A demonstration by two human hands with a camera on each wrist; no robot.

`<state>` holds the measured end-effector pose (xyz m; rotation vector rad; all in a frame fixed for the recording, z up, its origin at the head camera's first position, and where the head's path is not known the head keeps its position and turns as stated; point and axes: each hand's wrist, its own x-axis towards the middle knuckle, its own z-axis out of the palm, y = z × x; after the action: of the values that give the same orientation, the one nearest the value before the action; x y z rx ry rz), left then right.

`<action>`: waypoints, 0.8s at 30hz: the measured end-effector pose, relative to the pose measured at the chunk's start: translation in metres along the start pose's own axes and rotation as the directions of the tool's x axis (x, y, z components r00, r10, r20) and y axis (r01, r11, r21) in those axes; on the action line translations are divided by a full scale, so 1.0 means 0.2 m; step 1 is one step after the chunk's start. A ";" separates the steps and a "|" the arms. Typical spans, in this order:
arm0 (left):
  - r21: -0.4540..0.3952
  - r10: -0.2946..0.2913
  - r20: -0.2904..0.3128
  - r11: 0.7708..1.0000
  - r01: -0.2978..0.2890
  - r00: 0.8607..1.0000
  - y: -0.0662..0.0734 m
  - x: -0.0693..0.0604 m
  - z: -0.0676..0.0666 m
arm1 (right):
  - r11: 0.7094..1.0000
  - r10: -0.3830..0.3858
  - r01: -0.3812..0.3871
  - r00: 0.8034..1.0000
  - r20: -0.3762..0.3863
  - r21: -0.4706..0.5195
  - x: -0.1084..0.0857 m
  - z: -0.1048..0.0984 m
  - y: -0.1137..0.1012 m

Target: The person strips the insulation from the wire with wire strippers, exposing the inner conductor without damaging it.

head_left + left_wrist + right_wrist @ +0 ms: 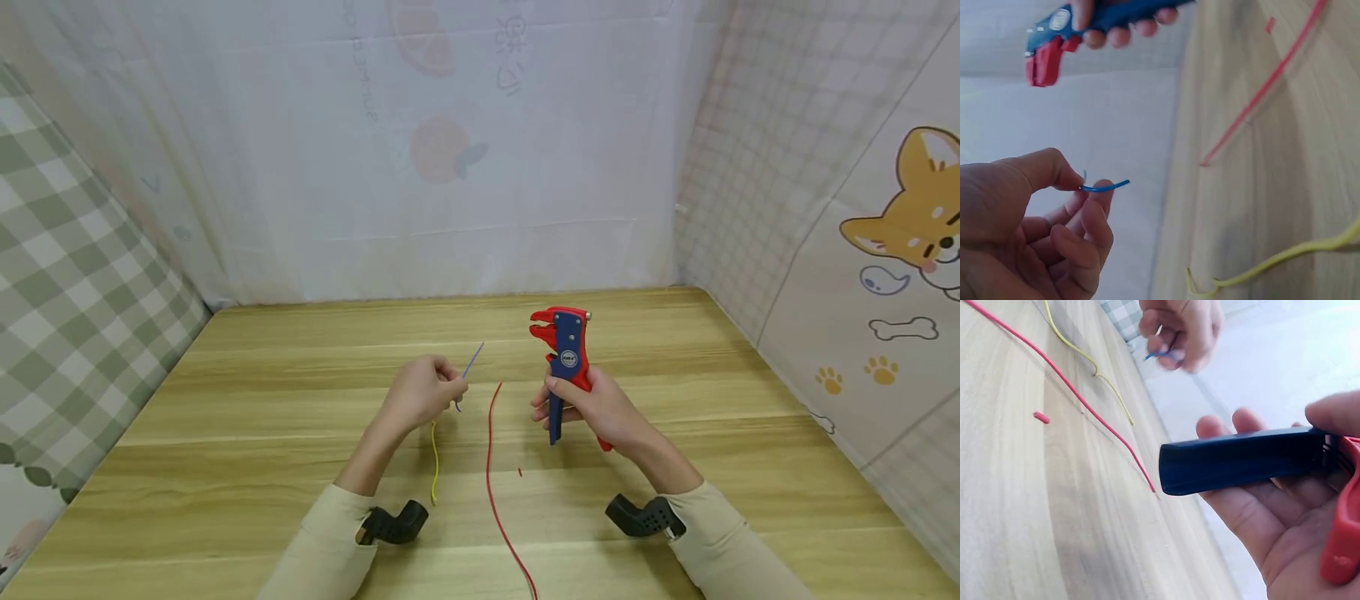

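Note:
Between thumb and forefinger my left hand [427,392] pinches a thin blue wire [472,359], one end pointing up and away, a short end hanging below the fingers. In the left wrist view the blue wire [1107,187] sticks out past the fingertips. My right hand [600,404] grips a red and blue wire stripper [567,342] by its handles, held upright with its red jaws facing left. The right wrist view shows the hollow blue handle [1235,461] lying across the fingers, with the red handle [1344,537] near the palm. Wire and stripper are apart.
On the wooden table [247,417] a long red wire [491,467] runs between the hands toward the near edge. A short red piece [520,472] lies right of it, and a yellow wire [436,467] beside the left wrist. Cloth-covered walls stand behind and on both sides.

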<state>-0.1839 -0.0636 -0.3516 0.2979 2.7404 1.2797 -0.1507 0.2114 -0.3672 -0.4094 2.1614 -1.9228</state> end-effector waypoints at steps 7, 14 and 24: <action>-0.164 0.053 -0.010 0.985 -0.054 0.999 0.06 -0.06 -0.05 | 1.000 0.021 -0.021 1.000 -0.006 0.011 0.01 0.00 -0.04; -0.235 0.112 -0.030 0.965 -0.116 0.993 0.11 -0.09 -0.07 | 0.985 0.174 -0.174 0.985 0.023 0.013 0.00 -0.01 -0.07; -0.185 0.142 -0.046 0.971 -0.148 0.989 0.11 -0.11 -0.07 | 0.990 0.123 -0.121 0.992 0.016 -0.070 0.00 -0.04 -0.02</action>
<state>-0.1623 -0.0657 -0.3256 0.4708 2.6387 1.5805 -0.1529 0.2175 -0.3623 -0.2995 2.1908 -1.7761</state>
